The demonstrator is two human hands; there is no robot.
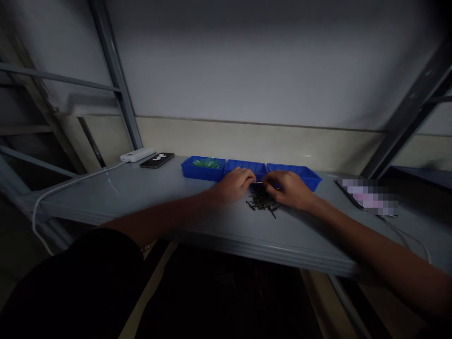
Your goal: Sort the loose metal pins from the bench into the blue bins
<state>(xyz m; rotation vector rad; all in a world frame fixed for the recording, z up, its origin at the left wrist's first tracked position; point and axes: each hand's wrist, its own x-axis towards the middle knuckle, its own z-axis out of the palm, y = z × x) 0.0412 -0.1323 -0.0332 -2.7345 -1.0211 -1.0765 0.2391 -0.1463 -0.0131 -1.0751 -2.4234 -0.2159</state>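
Note:
Both my hands rest on a grey shelf (148,197), just in front of a row of three blue trays. My left hand (235,183) is curled, its fingertips pinched toward the right. My right hand (287,188) is curled too, fingertips pinched toward the left. Between the two hands a thin pale sliver shows, too small to name. A small heap of dark screws (263,205) lies on the shelf under and in front of my right hand. The left blue tray (203,169) holds green pieces; the middle tray (247,165) and right tray (303,175) sit behind my hands.
A white power bank (137,154) with a cable trailing off the left edge and a dark phone (157,160) lie at the back left. Another phone (369,197) with a cable lies at the right. Metal rack posts stand at both sides. The wall is close behind.

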